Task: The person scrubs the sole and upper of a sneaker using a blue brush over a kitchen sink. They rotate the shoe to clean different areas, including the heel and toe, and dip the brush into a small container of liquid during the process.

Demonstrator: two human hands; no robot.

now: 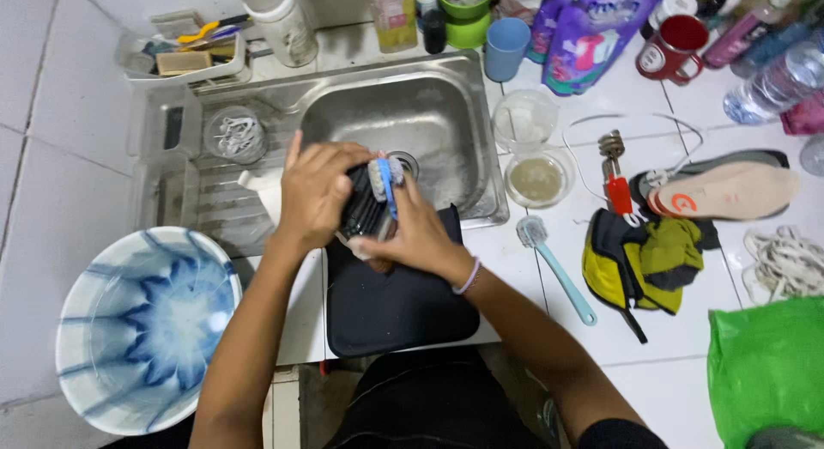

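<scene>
L hand (pixel 316 191) fingers clamp the dark shoe (pixel 365 210) steady over sink (pixel 446 191) front edge; R hand (pixel 418 230) fingers closed round blue brush (pixel 385 179), bristles down for scrubbing.

Even, bright, diffuse indoor light from above; white tiles evenly lit, colours saturated. Shadows soft and short: faint shade under left hand (pixel 316 191) and right hand (pixel 418 234), darker zone below counter edge at bottom centre. Mild specular glare on steel sink (pixel 446 97) basin and drainboard ridges; highlights on clear plastic bottles (pixel 777 80) at top right. Focus sharp at centre; slight motion blur on brush (pixel 385 178). Wide-angle distortion bends tile lines at edges; blue-white bucket (pixel 146 329) and green bag (pixel 764 367) stretched, somewhat soft.
</scene>
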